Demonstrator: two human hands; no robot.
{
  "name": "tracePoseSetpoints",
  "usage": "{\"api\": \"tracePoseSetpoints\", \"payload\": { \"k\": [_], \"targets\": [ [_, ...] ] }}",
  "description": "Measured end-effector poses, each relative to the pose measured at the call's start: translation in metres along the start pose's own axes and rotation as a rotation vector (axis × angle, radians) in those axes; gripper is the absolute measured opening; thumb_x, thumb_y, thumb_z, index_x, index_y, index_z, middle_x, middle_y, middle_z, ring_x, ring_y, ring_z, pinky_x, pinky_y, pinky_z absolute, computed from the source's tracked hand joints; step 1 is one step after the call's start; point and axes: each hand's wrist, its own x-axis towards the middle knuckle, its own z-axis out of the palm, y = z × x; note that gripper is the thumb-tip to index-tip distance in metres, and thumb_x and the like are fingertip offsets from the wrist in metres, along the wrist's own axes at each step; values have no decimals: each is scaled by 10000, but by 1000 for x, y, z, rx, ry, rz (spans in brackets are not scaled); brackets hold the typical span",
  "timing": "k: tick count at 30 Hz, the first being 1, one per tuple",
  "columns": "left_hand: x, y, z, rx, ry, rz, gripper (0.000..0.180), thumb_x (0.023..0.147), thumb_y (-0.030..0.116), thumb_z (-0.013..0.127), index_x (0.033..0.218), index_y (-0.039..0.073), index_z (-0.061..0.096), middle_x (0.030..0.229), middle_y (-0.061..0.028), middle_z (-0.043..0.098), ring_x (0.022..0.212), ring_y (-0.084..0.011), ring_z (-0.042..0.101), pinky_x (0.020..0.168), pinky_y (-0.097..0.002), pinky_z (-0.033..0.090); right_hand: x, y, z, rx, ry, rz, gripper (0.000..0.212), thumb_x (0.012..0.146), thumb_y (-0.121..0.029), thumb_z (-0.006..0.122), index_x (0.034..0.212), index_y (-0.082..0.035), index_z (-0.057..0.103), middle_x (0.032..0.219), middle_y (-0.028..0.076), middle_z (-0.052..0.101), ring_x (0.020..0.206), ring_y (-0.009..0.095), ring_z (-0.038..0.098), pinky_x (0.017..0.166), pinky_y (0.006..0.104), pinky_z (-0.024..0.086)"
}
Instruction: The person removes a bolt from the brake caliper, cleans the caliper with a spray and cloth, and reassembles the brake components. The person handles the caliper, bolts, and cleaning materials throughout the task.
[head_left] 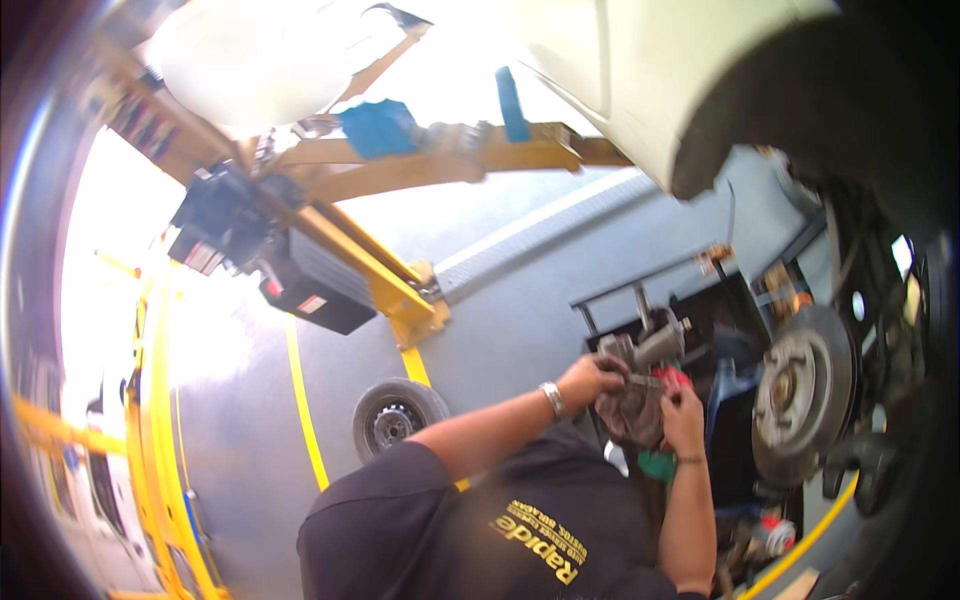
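"Where's the slim metal piece [643, 381]?"
"I see it between the fingertips [619, 377] — left hand [588, 381] and right hand [684, 418] pinched nearly closed on its ends; brownish rag [628, 420] just below them."

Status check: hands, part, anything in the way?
Left hand and right hand: fingertips pinching slim metal piece. Brown cloth-like bundle right by it. Brake disc to the right, apart from both hands.
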Motion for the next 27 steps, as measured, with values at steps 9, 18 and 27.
{"api": "tracePoseSetpoints", "payload": {
  "k": [9,18,27],
  "targets": [
    [-35,30,14,700,-138,783,275,817,87,748,1090,64,732,1105,-131,703,1007,-324,696,910,-415,569,-48,-36,-14,1148,-336,173,78,974,-90,584,1018,-38,622,1110,56,614,1000,138,641,878,289,543],
    [-31,53,29,780,-246,878,236,798,114,743,1021,42,713,1039,-135,687,960,-339,689,869,-417,570,-40,-51,-19,234,-187,-470,258,1009,-250,613,1040,5,635,988,162,695,917,324,680,803,394,538],
    [-52,86,26,729,-211,858,262,753,164,804,926,34,657,895,-138,685,813,-330,694,725,-410,563,-41,-77,-47,-411,76,-776,259,864,-187,677,1031,5,633,926,192,688,801,390,679,719,473,536]
  ]
}}
